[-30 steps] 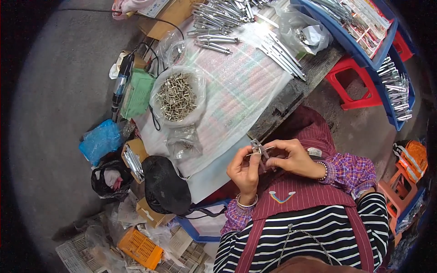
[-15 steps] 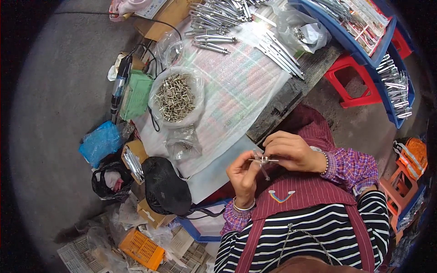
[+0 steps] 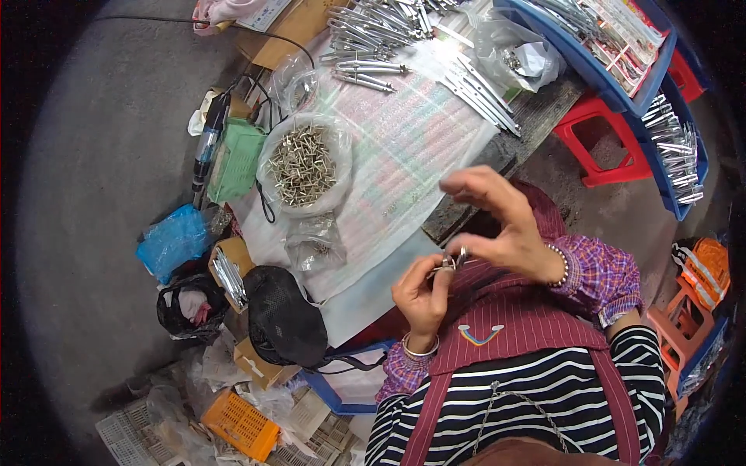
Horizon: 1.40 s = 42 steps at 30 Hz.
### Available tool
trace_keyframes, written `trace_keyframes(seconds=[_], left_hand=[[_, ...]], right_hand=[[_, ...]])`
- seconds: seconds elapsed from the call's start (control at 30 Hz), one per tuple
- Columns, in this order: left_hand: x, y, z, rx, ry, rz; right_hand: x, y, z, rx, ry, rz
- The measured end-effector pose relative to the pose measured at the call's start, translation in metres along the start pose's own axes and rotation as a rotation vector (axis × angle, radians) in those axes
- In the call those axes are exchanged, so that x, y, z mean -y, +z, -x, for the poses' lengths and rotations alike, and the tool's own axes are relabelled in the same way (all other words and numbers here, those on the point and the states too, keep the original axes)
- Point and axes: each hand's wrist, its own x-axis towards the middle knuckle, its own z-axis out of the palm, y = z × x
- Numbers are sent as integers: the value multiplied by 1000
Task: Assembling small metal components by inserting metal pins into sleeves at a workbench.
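Note:
My left hand (image 3: 420, 303) pinches a small shiny metal part (image 3: 447, 264) in front of the apron; its exact kind is too small to make out. Just to its right, my right hand (image 3: 509, 229) has fingers spread and lifted away, with the thumb close to the part's upper end. Whether that thumb touches it I cannot tell. On the cloth-covered table, a round tub lined with clear plastic (image 3: 343, 159) holds many short metal pins (image 3: 301, 165). Beside the tub lies a small clear bag (image 3: 315, 245) with little parts inside.
Slim silver metal pieces (image 3: 373, 39) are heaped at the table's far side. A power screwdriver (image 3: 208, 144) and green box (image 3: 235, 159) stand left, near a black cap (image 3: 286, 318). Blue trays (image 3: 594, 54) and a red stool (image 3: 614, 144) are at the right.
My right hand has let go of the metal part and opened, rising away from it. My left hand keeps its pinch; the part is now turned differently.

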Motion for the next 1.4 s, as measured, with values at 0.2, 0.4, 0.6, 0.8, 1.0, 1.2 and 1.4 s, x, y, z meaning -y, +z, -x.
trace_keyframes(seconds=[0.2,0.4,0.6,0.8,1.0,1.2,1.4], left_hand=[[13,8,-10,-137,183,-83],[10,11,-9,-208,71,26],[2,2,-5,-146,116,2],[-8,11,-3,-75,553,-277],[-6,13,8,-67,99,141],[4,9,1,-33,-31,212],[1,14,-8,-47,330,-141]], right_hand=[[-7,3,27,173,352,-117],[-25,19,53,161,449,-263],[-28,14,56,284,376,-169],[-45,14,62,243,-79,51],[-46,0,32,85,-292,352],[-8,-5,2,-104,89,-7],[-19,-1,17,-39,421,-386]])
